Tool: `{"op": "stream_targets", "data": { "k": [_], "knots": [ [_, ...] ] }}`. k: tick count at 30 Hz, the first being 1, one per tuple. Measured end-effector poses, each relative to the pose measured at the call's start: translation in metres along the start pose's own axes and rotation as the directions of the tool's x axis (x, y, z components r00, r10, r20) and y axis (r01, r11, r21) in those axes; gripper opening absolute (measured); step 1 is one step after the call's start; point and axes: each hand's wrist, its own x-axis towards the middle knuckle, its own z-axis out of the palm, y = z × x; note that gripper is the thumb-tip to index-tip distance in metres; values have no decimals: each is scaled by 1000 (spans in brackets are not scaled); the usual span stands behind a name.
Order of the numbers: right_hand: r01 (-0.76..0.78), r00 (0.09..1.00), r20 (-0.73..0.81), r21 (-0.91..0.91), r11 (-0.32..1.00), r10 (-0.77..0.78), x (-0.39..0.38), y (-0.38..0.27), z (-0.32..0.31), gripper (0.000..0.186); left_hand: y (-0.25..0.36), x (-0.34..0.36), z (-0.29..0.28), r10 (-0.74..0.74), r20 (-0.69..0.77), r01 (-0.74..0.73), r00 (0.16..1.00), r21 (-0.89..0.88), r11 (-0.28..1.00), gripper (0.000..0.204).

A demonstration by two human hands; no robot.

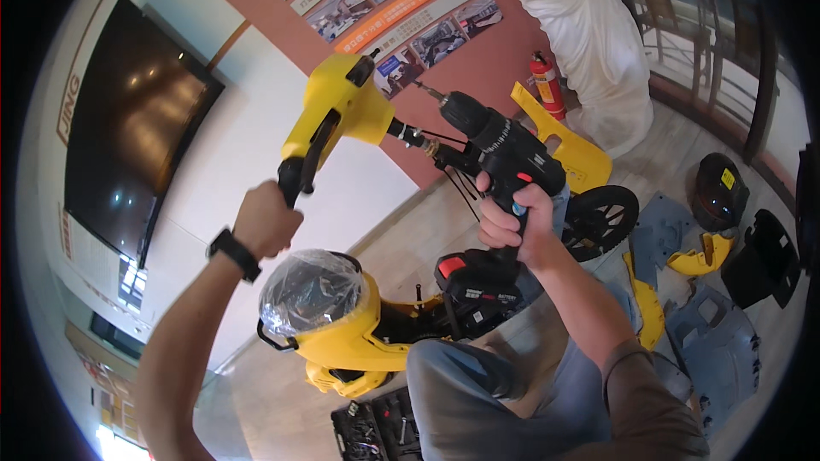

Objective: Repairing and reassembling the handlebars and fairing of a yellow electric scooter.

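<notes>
My left hand point(266, 220) grips the black handlebar grip point(291, 181) of a yellow scooter, below the yellow handlebar cover point(342, 102). My right hand point(512, 224) holds a black cordless drill point(495, 149) by its handle, with its battery point(478, 277) below my fist. The drill's bit points up and left, close to the handlebar stem point(414, 137). Beneath both hands sits the scooter's yellow front body point(367, 337) with a plastic-wrapped headlight point(309, 290).
Loose yellow, grey and black body panels point(709, 324) lie on the floor at right, near a black wheel point(602, 218). An open tool case point(376, 427) sits at the bottom. A red fire extinguisher point(547, 85) stands by the wall, beside a white covered object point(589, 43).
</notes>
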Motion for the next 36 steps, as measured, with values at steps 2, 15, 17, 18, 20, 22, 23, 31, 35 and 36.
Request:
{"op": "stream_targets", "data": {
  "k": [2,15,17,18,20,22,23,31,35,36],
  "knots": [
    [28,999,-24,-17,999,-28,16,-6,-7,44,-20,3,13,42,-67,-43,997,-15,999,17],
    [73,996,-46,24,997,-72,107,-23,-76,37,-113,32,72,236,-195,-264,952,-134,955,34],
    [64,996,-59,29,998,-63,112,-25,-87,37,-98,28,73,163,-189,-194,968,-160,968,27],
    [72,996,-56,43,996,-69,115,-26,-88,37,-90,27,71,94,-199,-132,975,-187,973,21],
    [30,996,-91,117,993,-20,119,-25,-90,37,-86,25,72,44,-203,-79,978,-168,983,21],
    [16,998,-67,147,989,-7,123,-26,-99,37,-82,24,72,41,-200,-80,979,-188,979,20],
    [1,997,-76,166,986,12,125,-24,-102,37,-78,24,72,4,-208,-39,978,-164,986,24],
    [-58,988,-127,179,982,82,141,-21,-119,39,-76,25,74,9,-204,-44,979,-166,985,37],
    [-51,990,-118,195,979,75,149,-19,-119,38,-85,27,74,36,-179,-64,983,-156,986,41],
    [-50,991,-108,202,978,73,150,-18,-120,38,-87,26,75,45,-172,-68,984,-128,989,42]
  ]
}}
